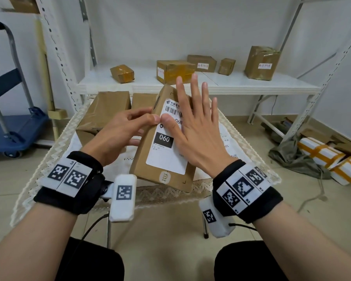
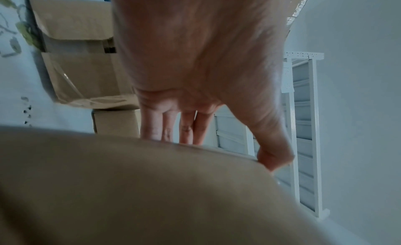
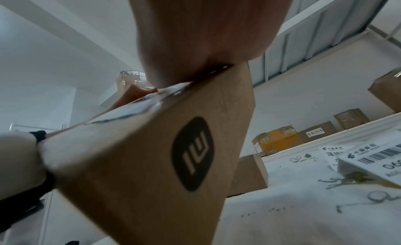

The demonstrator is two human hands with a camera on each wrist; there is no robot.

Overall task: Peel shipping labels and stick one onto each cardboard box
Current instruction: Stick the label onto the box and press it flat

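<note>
A small desk [image 1: 251,138] covered with a white lace-edged cloth [image 1: 170,191] stands on a pale tiled floor [image 1: 190,230], in front of a white metal shelving unit [image 1: 251,86] set against a white wall. On the desk, a tall cardboard box [image 1: 148,159] is propped up at a tilt, its broad face toward the person. A white shipping label [image 1: 168,157] with a barcode and a black "060" block lies on that face.

The left hand [image 1: 120,130] grips the box's left edge, fingers curled behind it and thumb on the front at the label's edge. The right hand [image 1: 195,126] lies flat on the label's right part with fingers spread and straight; its thumb meets the left thumb.

Behind the held box sit a large taped carton [image 1: 101,114] and a smaller plain box [image 1: 142,102], both on the desk. In the right wrist view, a stack of labels [image 3: 373,161] rests on the cloth to the right.

The shelf carries five taped brown parcels [image 1: 174,72], some with small white tags. A blue platform trolley [image 1: 14,128] stands at the left; white parcels with orange tape [image 1: 328,157] lie on the floor at the right.
</note>
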